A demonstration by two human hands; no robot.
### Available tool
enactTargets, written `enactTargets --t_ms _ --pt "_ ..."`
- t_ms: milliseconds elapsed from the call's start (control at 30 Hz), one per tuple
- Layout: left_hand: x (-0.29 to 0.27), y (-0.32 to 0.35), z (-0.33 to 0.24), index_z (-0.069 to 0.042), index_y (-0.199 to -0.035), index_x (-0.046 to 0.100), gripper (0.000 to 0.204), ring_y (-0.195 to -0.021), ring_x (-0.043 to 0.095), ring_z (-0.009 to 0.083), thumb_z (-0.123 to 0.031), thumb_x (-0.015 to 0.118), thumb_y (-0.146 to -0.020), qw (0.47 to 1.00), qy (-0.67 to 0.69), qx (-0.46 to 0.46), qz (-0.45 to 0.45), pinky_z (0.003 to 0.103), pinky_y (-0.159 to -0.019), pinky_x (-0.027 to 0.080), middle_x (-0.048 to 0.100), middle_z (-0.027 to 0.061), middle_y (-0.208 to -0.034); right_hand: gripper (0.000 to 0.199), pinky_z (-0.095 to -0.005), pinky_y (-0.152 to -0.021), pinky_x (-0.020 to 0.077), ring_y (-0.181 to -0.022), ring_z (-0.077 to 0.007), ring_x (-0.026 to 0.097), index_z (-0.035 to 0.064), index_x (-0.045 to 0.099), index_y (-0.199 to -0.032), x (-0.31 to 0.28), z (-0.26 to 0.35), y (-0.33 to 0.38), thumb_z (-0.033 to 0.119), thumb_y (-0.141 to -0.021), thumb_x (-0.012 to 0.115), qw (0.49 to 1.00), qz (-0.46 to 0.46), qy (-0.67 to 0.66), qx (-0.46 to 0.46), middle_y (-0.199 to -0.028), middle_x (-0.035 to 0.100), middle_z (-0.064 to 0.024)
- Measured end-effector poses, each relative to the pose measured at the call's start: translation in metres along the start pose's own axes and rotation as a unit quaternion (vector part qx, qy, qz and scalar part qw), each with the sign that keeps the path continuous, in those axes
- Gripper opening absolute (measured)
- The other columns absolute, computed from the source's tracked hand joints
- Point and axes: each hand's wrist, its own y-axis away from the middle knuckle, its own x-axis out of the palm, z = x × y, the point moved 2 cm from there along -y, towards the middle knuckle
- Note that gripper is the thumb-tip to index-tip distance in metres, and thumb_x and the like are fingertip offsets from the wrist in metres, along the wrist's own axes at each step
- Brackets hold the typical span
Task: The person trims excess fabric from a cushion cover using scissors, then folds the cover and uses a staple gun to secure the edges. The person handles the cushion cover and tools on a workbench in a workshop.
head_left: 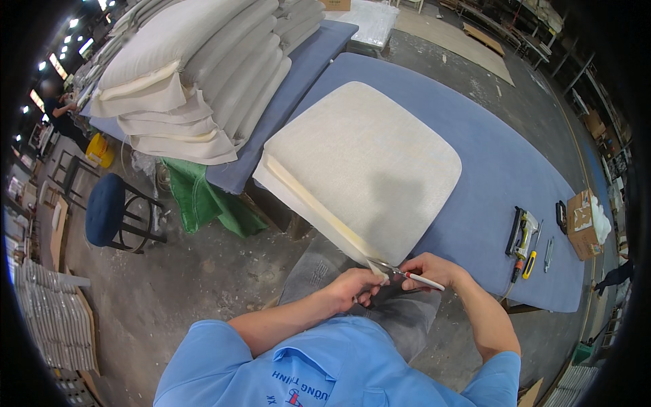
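A padded seat cushion (366,163) with rounded far corners and a pale cover lies on the blue padded table (488,163). Along its near left side runs exposed yellowish foam (315,216) with a loose strip of cover fabric (298,220) below it. My left hand (356,286) is closed at the cushion's near corner, pinching the end of that fabric. My right hand (430,270) grips scissors (422,279) with a white and red handle. Their metal blades reach the fabric just above my left fingers. My fingers hide part of the scissors.
Stacked cushions (203,61) fill a second blue table at the left. A staple gun (521,237), a yellow cutter (529,264) and a cardboard box (584,224) lie at the right. A blue stool (106,210) stands left. Another person (60,112) works far left.
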Motion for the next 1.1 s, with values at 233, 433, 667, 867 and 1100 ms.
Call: enactTargets --t_ms 233,433,667,867,1100 --pt "-0.02 0.049 0.006 -0.003 -0.104 0.073 0.023 -0.048 0.043 0.0047 -0.025 0.073 -0.097 0.993 -0.11 -0.034 0.002 0.023 -0.045 0.034 0.062 0.0006 -0.075 0.041 -0.0259 -0.055 0.0445 -0.063 -0.0077 0.054 0.0069 0.075 -0.123 0.017 0.009 0.015 0.023 -0.087 0.085 0.996 0.013 0.089 0.003 -0.08 0.066 0.0027" --pt "-0.117 0.176 -0.071 -0.008 -0.103 0.076 0.02 -0.056 0.055 0.007 -0.023 0.077 -0.091 0.923 -0.089 0.209 -0.31 0.023 -0.048 0.043 0.065 -0.0017 -0.075 0.043 -0.0259 -0.053 0.0454 -0.06 -0.0086 0.056 -0.001 0.075 -0.117 0.032 -0.025 0.035 0.014 -0.078 0.086 0.988 -0.06 -0.106 -0.09 -0.072 0.061 0.0015" --pt "-0.3 0.281 -0.189 -0.003 -0.105 0.073 0.019 -0.061 0.053 0.0144 -0.017 0.068 -0.094 0.683 0.003 0.42 -0.597 0.032 -0.052 0.042 0.06 0.0042 -0.081 0.071 -0.0259 -0.047 0.043 -0.053 -0.0122 0.058 -0.0068 0.069 -0.112 0.056 -0.027 0.031 0.052 -0.078 0.09 0.954 -0.15 -0.196 -0.172 -0.066 0.062 -0.005" --pt "-0.368 0.244 -0.219 0.005 -0.129 0.067 0.039 -0.111 0.067 0.0338 -0.013 0.059 -0.095 0.699 -0.143 0.242 -0.658 0.042 -0.089 0.053 0.071 0.0222 -0.119 0.074 -0.0257 -0.048 0.045 -0.05 -0.0155 0.058 -0.0055 0.061 -0.127 0.052 -0.028 0.041 0.055 -0.089 0.08 0.883 -0.243 -0.274 -0.293 -0.068 0.064 -0.0075" --pt "-0.313 0.221 -0.147 0.002 -0.134 0.064 0.032 -0.11 0.068 0.0213 -0.011 0.054 -0.107 0.59 -0.101 0.486 -0.637 0.032 -0.093 0.053 0.072 0.0142 -0.117 0.049 -0.027 -0.05 0.0464 -0.054 -0.014 0.058 -0.0001 0.064 -0.123 0.001 -0.065 0.068 0.038 -0.095 0.077 0.843 -0.535 -0.053 -0.024 -0.07 0.063 -0.0057"
